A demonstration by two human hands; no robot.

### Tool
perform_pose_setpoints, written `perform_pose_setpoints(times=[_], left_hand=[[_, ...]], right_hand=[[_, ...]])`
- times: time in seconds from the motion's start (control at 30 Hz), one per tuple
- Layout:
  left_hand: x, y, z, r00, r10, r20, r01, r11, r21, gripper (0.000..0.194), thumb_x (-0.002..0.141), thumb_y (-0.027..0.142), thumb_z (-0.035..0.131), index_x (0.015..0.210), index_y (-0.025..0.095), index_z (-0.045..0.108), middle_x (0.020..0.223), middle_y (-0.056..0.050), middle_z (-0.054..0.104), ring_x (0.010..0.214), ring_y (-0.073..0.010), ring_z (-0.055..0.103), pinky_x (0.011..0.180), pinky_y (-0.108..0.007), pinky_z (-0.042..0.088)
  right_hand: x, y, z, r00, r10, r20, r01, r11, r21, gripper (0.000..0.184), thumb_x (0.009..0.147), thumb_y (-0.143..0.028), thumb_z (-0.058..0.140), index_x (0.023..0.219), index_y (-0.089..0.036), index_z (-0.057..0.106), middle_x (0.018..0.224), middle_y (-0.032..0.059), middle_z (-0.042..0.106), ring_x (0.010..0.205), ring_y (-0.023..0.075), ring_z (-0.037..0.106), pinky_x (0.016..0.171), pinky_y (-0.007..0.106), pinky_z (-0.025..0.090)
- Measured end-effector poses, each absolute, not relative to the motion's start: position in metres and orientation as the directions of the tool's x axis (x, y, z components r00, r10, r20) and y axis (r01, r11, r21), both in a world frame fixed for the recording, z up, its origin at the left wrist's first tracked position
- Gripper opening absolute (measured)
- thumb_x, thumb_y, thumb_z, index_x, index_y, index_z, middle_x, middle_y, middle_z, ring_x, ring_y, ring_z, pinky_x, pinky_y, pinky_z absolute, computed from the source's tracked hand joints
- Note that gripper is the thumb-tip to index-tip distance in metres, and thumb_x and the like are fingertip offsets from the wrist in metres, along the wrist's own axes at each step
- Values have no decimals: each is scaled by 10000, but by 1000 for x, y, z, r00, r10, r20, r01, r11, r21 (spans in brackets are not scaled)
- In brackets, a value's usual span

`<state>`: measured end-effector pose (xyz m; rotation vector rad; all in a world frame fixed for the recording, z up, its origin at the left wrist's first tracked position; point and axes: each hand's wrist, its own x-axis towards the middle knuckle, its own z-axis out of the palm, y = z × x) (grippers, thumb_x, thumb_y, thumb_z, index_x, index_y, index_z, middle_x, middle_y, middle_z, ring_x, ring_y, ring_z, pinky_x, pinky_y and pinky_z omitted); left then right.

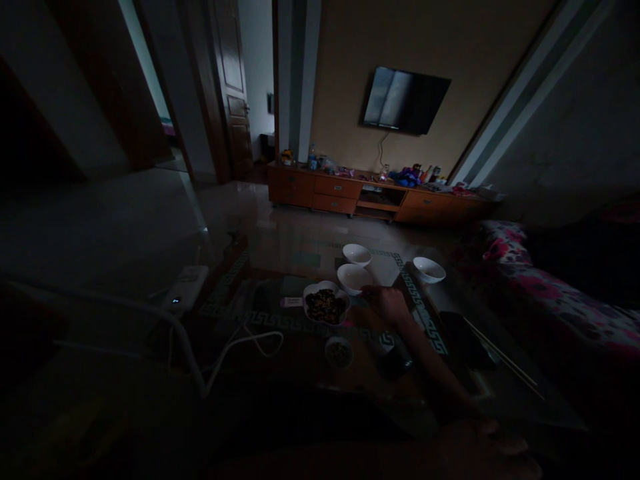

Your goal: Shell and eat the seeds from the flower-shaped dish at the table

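Note:
My right hand (385,303) reaches in from the lower right over a dark glass-topped table. Its fingers are drawn together at the near right edge of a white bowl (351,277); whether they grip the rim or something small is too dark to tell. Just left of the hand sits a scalloped white dish (326,303) full of small dark and orange-brown pieces. Behind the first bowl stands a second white bowl (357,254), and a third white bowl (429,269) is off to the right. My left hand cannot be made out.
Nearer me is a small round dish (339,352), with a dark rounded object (397,360) beside it. Chopsticks (505,357) lie at right. A white cable (240,340) and a white device (186,288) are at left. Beyond stands a wooden cabinet (335,193).

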<state>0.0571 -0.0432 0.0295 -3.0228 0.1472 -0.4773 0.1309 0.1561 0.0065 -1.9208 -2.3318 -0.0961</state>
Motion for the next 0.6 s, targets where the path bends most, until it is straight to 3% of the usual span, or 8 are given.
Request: perform_pose_setpoints(times=[0.23, 0.37, 0.43, 0.53, 0.6], left_hand=[[51, -43, 45, 964, -104, 244, -116, -992, 38, 533, 1083, 446, 365, 1541, 282, 581, 1398, -83, 655, 1405, -307, 526, 1125, -453, 444], [42, -43, 55, 962, -84, 258, -99, -994, 45, 510, 1043, 496, 525, 1495, 285, 627, 1380, -64, 670, 1388, -296, 537, 1143, -459, 442], [37, -44, 56, 959, -90, 268, -93, -996, -3, 485, 1035, 479, 553, 1478, 303, 643, 1399, -51, 665, 1380, -280, 545, 1152, -445, 437], [39, -44, 50, 939, -96, 330, -71, -994, -88, 526, 1057, 466, 479, 1545, 295, 575, 1505, -67, 599, 1433, -293, 510, 1202, -460, 393], [46, -44, 43, 940, -145, 308, -135, -989, -53, 575, 1060, 479, 407, 1585, 274, 522, 1583, -84, 537, 1488, -322, 467, 1211, -489, 391]], right_hand=[[127, 159, 4, -198, 971, 134, 978, 205, -42, 360, 1066, -455, 563, 1306, -306, 785, 1198, 83, 811, 1063, 267, 798, 897, 312, 597], [125, 157, 8, -216, 968, 129, 971, 227, -75, 368, 1065, -445, 550, 1307, -295, 784, 1209, 82, 809, 1075, 271, 791, 923, 322, 582], [127, 153, 11, -222, 966, 130, 967, 235, -95, 427, 1046, -458, 568, 1406, -289, 721, 1191, 82, 815, 1053, 272, 791, 922, 329, 579], [132, 149, 19, -172, 959, 224, 942, 227, -247, 581, 1016, -459, 576, 1543, -217, 581, 1167, 98, 816, 1020, 275, 778, 910, 343, 576], [129, 148, 24, -104, 927, 361, 863, 265, -431, 532, 1053, -448, 477, 1484, -168, 612, 1183, 119, 799, 1041, 272, 754, 921, 354, 570]])
